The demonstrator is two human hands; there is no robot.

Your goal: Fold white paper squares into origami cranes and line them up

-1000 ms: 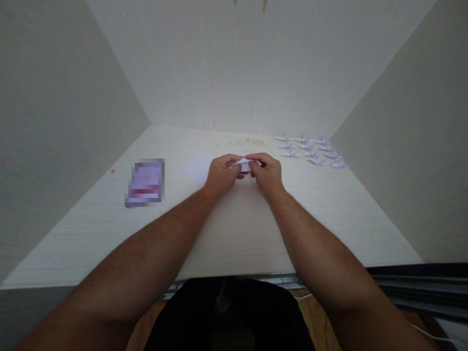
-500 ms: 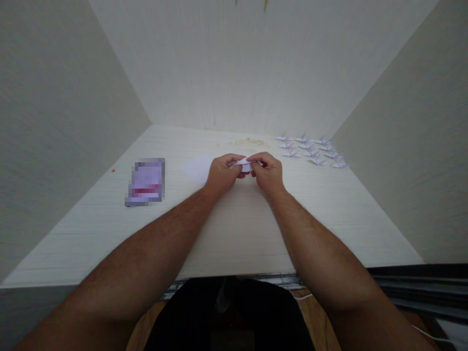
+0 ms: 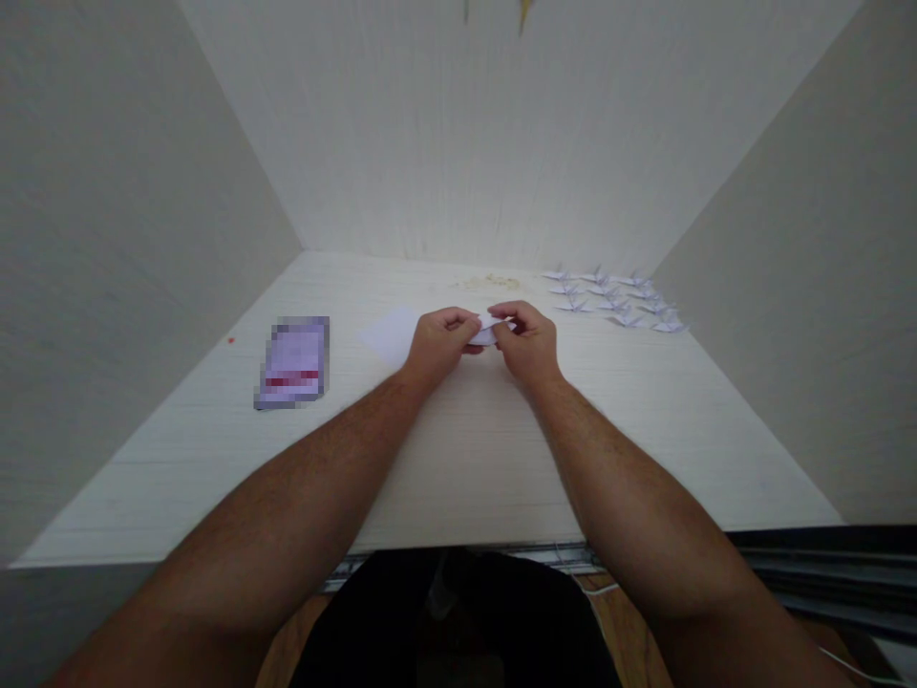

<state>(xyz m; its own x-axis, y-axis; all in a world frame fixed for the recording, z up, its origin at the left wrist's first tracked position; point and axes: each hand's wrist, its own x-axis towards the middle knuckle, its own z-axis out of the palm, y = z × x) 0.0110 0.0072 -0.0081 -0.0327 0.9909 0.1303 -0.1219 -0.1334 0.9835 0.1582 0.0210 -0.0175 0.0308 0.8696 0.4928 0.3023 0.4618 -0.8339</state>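
Note:
A small folded piece of white paper (image 3: 487, 334) is held between both hands above the middle of the table. My left hand (image 3: 440, 342) pinches its left side, thumb on top. My right hand (image 3: 528, 342) grips the right side between thumb and fingers. Parts of the folds are hidden by the fingers. Just left of my left hand lies a flat sheet of white paper (image 3: 387, 334), partly covered by that hand. Several folded white paper cranes (image 3: 616, 298) stand in rows at the back right of the table.
A blurred-out purple and red rectangular object (image 3: 293, 358) lies on the left of the white table (image 3: 473, 459). A small red spot (image 3: 230, 340) is near the left wall. Brownish marks (image 3: 494, 282) show at the back. Walls (image 3: 430, 143) enclose three sides.
The fingers have shifted slightly on the folded paper, and more of its lower right part shows. The whole view has moved a little; other things stay in place.

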